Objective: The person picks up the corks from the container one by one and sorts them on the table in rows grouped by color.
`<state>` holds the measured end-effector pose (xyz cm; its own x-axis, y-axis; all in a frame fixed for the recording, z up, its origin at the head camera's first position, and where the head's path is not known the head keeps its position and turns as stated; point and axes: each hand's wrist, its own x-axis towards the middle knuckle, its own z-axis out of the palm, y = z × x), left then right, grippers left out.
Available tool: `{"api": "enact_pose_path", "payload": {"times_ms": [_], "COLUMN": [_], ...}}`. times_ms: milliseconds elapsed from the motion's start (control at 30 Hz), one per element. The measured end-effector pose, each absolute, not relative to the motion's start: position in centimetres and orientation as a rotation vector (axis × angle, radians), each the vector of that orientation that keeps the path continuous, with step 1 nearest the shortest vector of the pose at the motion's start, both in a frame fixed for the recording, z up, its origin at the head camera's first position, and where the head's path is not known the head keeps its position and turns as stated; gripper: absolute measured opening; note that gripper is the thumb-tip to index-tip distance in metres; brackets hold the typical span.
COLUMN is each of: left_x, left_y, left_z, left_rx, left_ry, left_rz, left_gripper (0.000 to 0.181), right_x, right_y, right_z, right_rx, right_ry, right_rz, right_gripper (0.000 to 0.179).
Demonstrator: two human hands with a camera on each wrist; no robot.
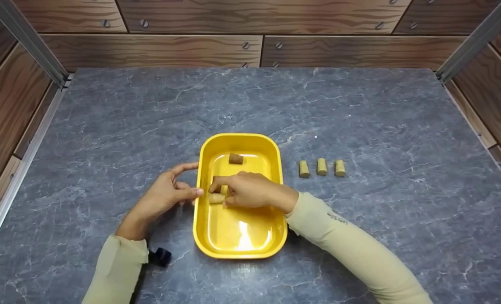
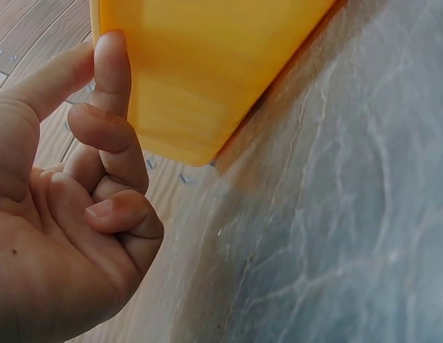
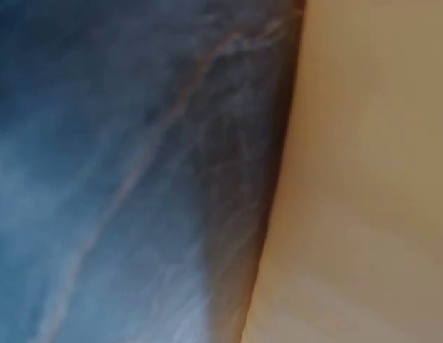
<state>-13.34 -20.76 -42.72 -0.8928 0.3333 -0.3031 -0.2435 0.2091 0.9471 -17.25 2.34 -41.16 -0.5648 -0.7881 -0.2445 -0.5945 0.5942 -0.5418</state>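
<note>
A yellow tray (image 1: 239,255) stands on the marbled table. My left hand (image 1: 166,192) grips its left rim; in the left wrist view, thumb and index finger (image 2: 113,75) meet at the rim and the other fingers curl loosely. Reaching over the right wall, my right hand (image 1: 252,190) pinches a pale cork stopper (image 1: 216,198) low inside the tray, between index finger and thumb. A darker brown cork stopper (image 1: 236,158) lies near the tray's far end. The right wrist view shows only the tray's outer wall (image 3: 371,171) and the table; the hand is hidden there.
Right of the tray, three pale cork stoppers stand in a row: the left one (image 1: 304,169), the middle one (image 1: 321,166) and the right one (image 1: 339,168). Wood-patterned panels (image 1: 157,50) border the table (image 1: 149,109). A black object (image 1: 162,256) shows by the left cuff.
</note>
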Motion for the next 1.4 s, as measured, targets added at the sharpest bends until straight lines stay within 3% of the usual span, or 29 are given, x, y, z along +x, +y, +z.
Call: {"api": "enact_pose_path", "payload": {"times_ms": [567,1100,1400], "left_x": [-13.3,-13.3,-13.3], "left_y": [-20.6,-20.8,-20.7], "left_z": [-43.0,-42.9,-42.8], "left_rx": [0.060,0.082,0.091], "left_ry": [2.022,2.044,2.056], "left_rz": [1.770,1.744,1.740], "left_gripper": [0.072,0.073,0.073], "right_x": [-17.4,-16.5,-16.4], "right_y": [3.0,2.6,2.4], "right_z": [-41.2,-41.0,-41.2], "right_rx": [-1.178,-1.040,-1.114], "right_ry": [2.209,2.409,2.377], "right_rz": [-0.601,-0.473,-0.475], "right_gripper": [0.031,0.040,0.025]}}
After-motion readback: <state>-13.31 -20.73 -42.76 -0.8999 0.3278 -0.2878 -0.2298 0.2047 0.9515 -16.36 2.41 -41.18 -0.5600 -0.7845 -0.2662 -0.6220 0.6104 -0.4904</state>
